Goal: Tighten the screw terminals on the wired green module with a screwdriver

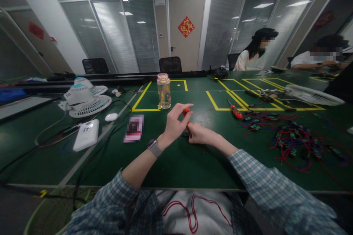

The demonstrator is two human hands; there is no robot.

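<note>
My left hand (175, 120) is closed around the red-orange and black handle of a screwdriver (186, 111), which stands roughly upright over the table. Just below and to its right, my right hand (199, 133) is pinched low at the tool's lower end. A small dark piece (185, 134) shows at those fingertips, mostly covered, so its kind is unclear. From under the right hand a short red wire (203, 149) sticks out onto the green tabletop (176, 169).
To the right lie a second screwdriver (236, 112) and a heap of wired circuit boards (296, 139). A bottle (164, 93) stands ahead. Leftward are a phone (134, 128), a white power bank (86, 135), a mouse (111, 117) and white fans (85, 101). Two people (245, 58) sit across at right.
</note>
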